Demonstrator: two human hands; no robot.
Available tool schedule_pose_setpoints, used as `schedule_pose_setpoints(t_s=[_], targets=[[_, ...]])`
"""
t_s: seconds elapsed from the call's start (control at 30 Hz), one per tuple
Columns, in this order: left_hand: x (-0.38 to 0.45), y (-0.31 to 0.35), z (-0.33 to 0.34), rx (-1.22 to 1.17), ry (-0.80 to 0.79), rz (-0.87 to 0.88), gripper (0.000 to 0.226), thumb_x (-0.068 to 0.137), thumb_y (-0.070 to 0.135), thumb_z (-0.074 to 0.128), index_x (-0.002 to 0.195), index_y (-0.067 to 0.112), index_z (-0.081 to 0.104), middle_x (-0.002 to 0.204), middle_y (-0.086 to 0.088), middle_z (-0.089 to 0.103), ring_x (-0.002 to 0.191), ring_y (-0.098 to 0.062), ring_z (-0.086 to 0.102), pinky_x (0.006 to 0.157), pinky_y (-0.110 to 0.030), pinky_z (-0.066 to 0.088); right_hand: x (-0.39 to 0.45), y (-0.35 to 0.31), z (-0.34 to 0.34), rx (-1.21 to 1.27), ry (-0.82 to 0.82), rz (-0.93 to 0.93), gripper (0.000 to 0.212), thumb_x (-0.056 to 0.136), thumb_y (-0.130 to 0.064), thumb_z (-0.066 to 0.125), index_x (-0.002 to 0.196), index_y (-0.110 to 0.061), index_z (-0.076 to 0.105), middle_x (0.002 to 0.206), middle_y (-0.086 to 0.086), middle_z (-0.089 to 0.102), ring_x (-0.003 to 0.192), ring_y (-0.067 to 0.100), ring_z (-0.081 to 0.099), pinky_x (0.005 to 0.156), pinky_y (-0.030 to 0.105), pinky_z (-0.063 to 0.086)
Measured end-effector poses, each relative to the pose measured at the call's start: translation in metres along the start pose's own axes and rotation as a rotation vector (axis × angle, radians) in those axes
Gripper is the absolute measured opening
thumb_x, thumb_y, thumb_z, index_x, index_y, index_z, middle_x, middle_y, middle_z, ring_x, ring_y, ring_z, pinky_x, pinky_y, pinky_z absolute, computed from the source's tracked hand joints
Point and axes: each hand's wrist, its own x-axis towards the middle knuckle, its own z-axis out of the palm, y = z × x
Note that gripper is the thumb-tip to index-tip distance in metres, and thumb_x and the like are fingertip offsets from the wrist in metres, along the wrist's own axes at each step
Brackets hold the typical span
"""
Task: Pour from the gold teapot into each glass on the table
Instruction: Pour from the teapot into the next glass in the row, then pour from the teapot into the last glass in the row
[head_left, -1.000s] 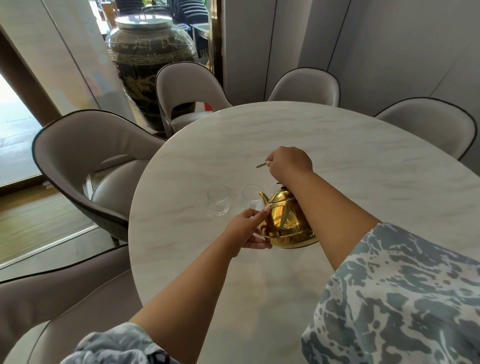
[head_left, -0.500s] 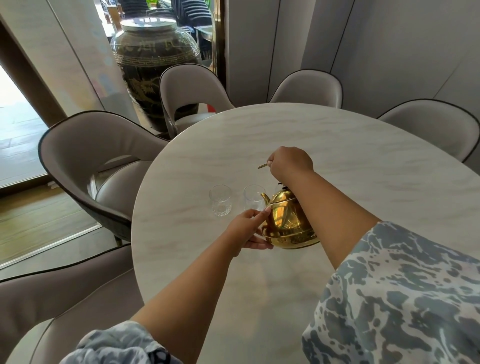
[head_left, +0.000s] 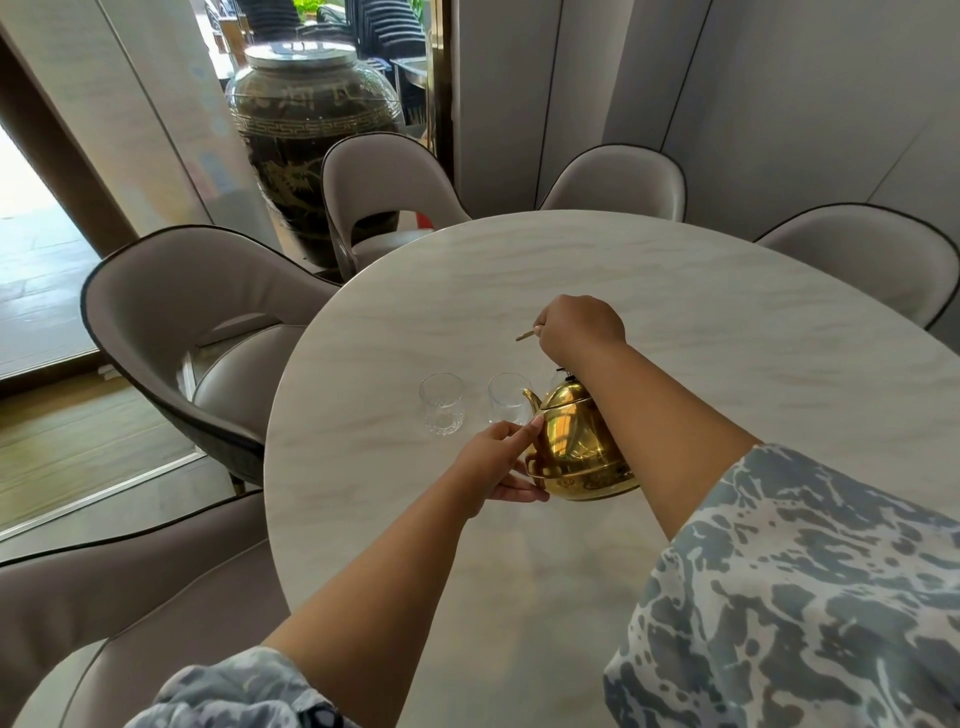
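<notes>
The gold teapot (head_left: 574, 452) is held above the round marble table (head_left: 675, 322), tilted with its spout toward the nearer of two clear glasses (head_left: 506, 402). A second clear glass (head_left: 442, 410) stands just to its left. My right hand (head_left: 582, 327) is closed on the teapot's thin gold handle, above the pot. My left hand (head_left: 501, 462) rests against the pot's left side and lower rim, index finger on the body near the spout. I cannot make out any stream of liquid.
Grey upholstered chairs (head_left: 208, 332) ring the table, at the left, the far side and the right. A large dark ceramic jar (head_left: 306, 140) stands behind the far-left chair. The table's near-left edge (head_left: 270, 467) curves close to the glasses.
Hands, teapot and glasses hold nearly the same pose. Only the view has shifted slightly.
</notes>
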Motion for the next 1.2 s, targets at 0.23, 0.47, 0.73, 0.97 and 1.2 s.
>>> schedule_pose_setpoints(t_s=[0.23,0.47,0.73,0.97,1.2], targets=[[-0.001,-0.001,0.001,0.007,0.001,0.003,0.056,0.088,0.057,0.057,0.127,0.016,0.054,0.101,-0.019,0.069,0.088,-0.040,0.075,0.072,-0.036,0.063,-0.004,-0.001,-0.003,0.015,0.005,0.008,0.024,0.094,-0.012,0.054,0.107,-0.012,0.074,0.099,0.011,0.074,0.087,0.030,0.067,0.068,0.031,0.052],[0.005,-0.007,-0.004,0.063,0.061,0.015,0.055,0.085,0.054,0.063,0.125,0.018,0.057,0.107,-0.016,0.068,0.085,-0.035,0.076,0.070,-0.035,0.064,-0.028,0.010,0.001,0.147,0.092,0.005,0.029,0.100,-0.020,0.049,0.119,-0.015,0.071,0.107,0.011,0.075,0.097,0.031,0.068,0.070,0.030,0.047],[0.010,-0.017,-0.006,0.061,0.116,0.044,0.054,0.083,0.049,0.069,0.129,0.023,0.057,0.117,-0.013,0.066,0.071,-0.024,0.071,0.071,-0.034,0.063,-0.055,0.020,0.013,0.266,0.216,0.014,0.031,0.101,-0.024,0.050,0.127,-0.020,0.066,0.108,0.010,0.076,0.098,0.030,0.069,0.076,0.034,0.053],[0.003,-0.018,-0.025,0.037,0.157,0.057,0.055,0.080,0.052,0.071,0.126,0.025,0.059,0.119,-0.013,0.067,0.070,-0.024,0.073,0.069,-0.034,0.063,-0.054,0.003,0.015,0.296,0.241,-0.042,0.031,0.100,-0.026,0.051,0.127,-0.020,0.066,0.107,0.009,0.076,0.097,0.029,0.071,0.079,0.036,0.056],[-0.010,-0.020,-0.051,0.008,0.198,0.043,0.055,0.080,0.053,0.070,0.125,0.023,0.059,0.117,-0.013,0.068,0.072,-0.027,0.074,0.064,-0.031,0.062,-0.042,-0.031,0.019,0.294,0.193,-0.104,0.031,0.100,-0.026,0.051,0.126,-0.020,0.067,0.111,0.008,0.076,0.102,0.029,0.070,0.081,0.034,0.054]])
